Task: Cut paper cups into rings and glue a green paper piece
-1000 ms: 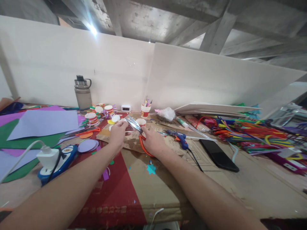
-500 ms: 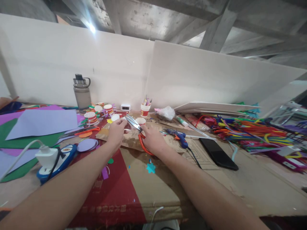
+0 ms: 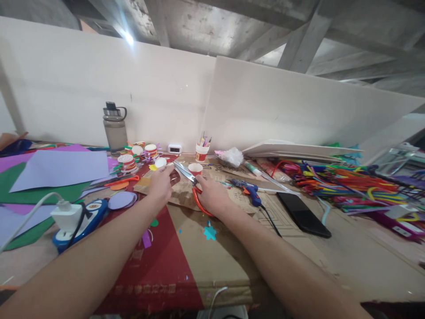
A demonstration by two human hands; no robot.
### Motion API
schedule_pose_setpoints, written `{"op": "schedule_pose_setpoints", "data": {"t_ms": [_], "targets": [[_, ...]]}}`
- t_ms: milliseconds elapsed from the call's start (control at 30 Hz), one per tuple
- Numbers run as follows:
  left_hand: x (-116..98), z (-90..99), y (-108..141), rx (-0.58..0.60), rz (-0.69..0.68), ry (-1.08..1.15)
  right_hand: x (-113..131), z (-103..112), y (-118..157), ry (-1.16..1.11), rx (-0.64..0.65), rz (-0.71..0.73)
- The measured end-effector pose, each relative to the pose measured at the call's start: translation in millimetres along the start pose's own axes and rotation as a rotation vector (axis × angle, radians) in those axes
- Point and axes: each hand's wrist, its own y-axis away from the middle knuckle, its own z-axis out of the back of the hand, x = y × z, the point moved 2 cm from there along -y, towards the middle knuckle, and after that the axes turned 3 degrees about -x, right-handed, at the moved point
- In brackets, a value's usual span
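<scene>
My right hand (image 3: 212, 195) is closed around the orange-red handles of a pair of scissors (image 3: 187, 173), whose metal blades point up and left. Beside the blade tips, my left hand (image 3: 161, 180) has its fingers curled together; what lies in them, if anything, is too small to make out. A red and white paper cup (image 3: 195, 169) stands just behind the blades. Behind my left hand is a white round piece (image 3: 160, 163). On the cardboard between my forearms lies a teal paper star shape (image 3: 210, 232).
Left are a power strip (image 3: 79, 226), purple paper circles (image 3: 122, 200), paper sheets (image 3: 59, 170), decorated cups (image 3: 127, 163) and a water bottle (image 3: 115, 128). Right are a glue gun (image 3: 250, 192), a phone (image 3: 302, 214) and pipe cleaners (image 3: 335, 181). A pen cup (image 3: 202, 153) stands behind.
The white strip seen by my left fingers earlier no longer shows there. The left fingers have shifted slightly down from the blades. My right hand still holds the scissors.
</scene>
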Motion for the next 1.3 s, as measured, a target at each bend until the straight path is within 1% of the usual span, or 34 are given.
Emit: {"op": "schedule_pose_setpoints", "data": {"t_ms": [167, 300, 500, 700, 933, 1000, 1100, 1167, 1233, 1300], "targets": [[-1.3, -0.4, 5.5, 0.012, -0.038, -0.085, -0.4, -1.7, 1.0, 0.021, -0.037, 0.002], [-1.2, -2.2, 6.3, 0.044, -0.074, -0.12, -0.2, -0.8, 0.7, 0.031, -0.026, -0.023], [-3.5, -2.5, 4.4, 0.061, -0.125, -0.151, 0.0, 2.4, -1.1, 0.008, 0.016, -0.026], [-5.7, -1.6, 3.0, 0.049, -0.164, -0.184, 1.0, 3.6, -0.8, 0.013, -0.012, -0.011], [-7.5, 1.5, -1.0, 0.069, -0.278, -0.271, 3.0, 8.2, 0.9, 0.014, 0.016, -0.02], [-7.1, 1.0, -1.3, 0.062, -0.233, -0.219, 3.8, 8.4, 1.3, 0.012, 0.034, -0.023], [-5.0, 1.0, -3.0, 0.0, -0.081, -0.052, 4.7, 7.0, 1.7, 0.019, 0.047, -0.025], [-3.9, 1.9, -4.5, -0.034, -0.007, 0.024, 4.6, 5.5, 1.7, 0.028, 0.056, -0.028], [-3.5, 3.4, -5.7, -0.033, 0.014, 0.033, 3.9, 4.3, 1.6, 0.037, 0.069, -0.03], [-3.8, 5.2, -6.1, -0.026, -0.002, -0.002, 3.1, 4.0, 1.5, 0.046, 0.078, -0.026]]}}
